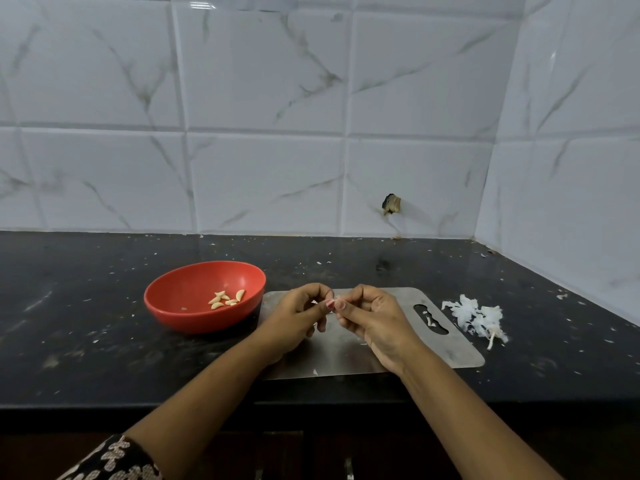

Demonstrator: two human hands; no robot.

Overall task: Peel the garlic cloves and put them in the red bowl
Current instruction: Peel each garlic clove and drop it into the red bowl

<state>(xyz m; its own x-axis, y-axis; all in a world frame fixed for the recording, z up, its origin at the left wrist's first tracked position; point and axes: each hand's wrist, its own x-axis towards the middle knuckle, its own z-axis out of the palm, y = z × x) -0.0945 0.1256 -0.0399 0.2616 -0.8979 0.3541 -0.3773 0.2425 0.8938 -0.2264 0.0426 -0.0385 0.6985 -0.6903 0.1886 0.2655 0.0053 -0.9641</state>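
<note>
Papery-skinned garlic clove (331, 303), probably light and slippery: left hand (298, 318) and right hand (372, 320) both pinch it in their fingers (349, 314); grip the ends.

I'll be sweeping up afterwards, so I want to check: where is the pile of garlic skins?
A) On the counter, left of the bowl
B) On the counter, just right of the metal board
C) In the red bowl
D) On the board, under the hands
B: the pile of garlic skins lies on the black counter past the right end of the metal board; the red bowl holds peeled cloves.
</note>
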